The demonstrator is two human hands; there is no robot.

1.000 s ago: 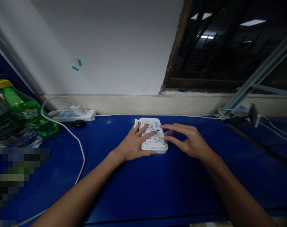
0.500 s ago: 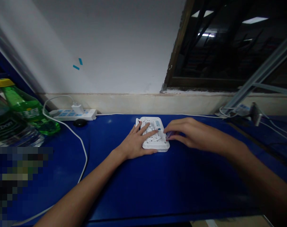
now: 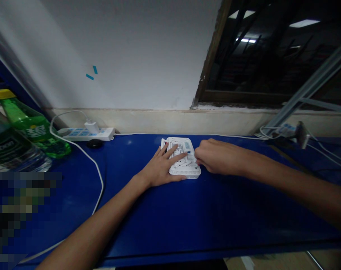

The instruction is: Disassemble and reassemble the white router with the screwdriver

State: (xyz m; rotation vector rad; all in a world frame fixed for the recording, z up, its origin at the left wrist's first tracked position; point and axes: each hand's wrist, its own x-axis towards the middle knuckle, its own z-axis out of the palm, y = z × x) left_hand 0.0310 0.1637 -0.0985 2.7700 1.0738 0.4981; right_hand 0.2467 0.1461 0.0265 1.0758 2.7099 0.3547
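A white router [image 3: 190,171] with a perforated, labelled face lies on the blue table. My left hand [image 3: 159,167] is spread flat across its left side, fingers apart and thumb along the near edge. At the router's right edge is my right hand [image 3: 210,154], its fingers curled closed. Whatever those fingers pinch is hidden behind them. At the router's upper left corner a short white part [image 3: 162,142] sticks out.
A white power strip [image 3: 105,134] with a plugged-in charger [image 3: 92,126] lies by the wall, near a black mouse [image 3: 94,144]. Green bottles [image 3: 36,129] stand at the left. A white cable [image 3: 100,176] crosses the left side. A metal frame [image 3: 296,95] rises at the right.
My right hand has rolled over and its fingers have curled in, hiding the small purplish piece that showed between them. My left hand and the router stay put.
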